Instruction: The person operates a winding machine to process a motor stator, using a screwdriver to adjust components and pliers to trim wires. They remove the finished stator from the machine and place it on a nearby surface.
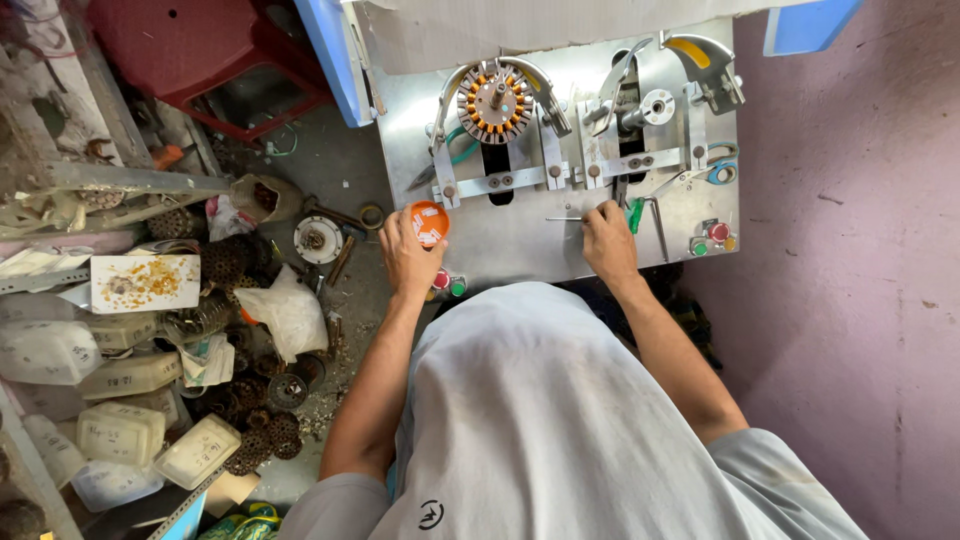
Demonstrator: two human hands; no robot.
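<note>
Fingers (425,222) gripping round orange cap (430,221), steel plate (520,245)

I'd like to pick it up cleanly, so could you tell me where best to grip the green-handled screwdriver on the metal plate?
Probably by the green handle, the thickest part, which lies bare just beside the right hand. Come from above, fingers across its sides: it lies flat on the metal plate, with steel rods close on its right.

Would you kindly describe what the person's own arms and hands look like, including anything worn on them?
Both forearms are bare, with no gloves, watch or rings that can be made out on the left hand or the right hand. The pale grey short-sleeved shirt ends above the elbows, so no sleeve reaches the forearms. A small dark round logo sits low on the shirt.
</note>
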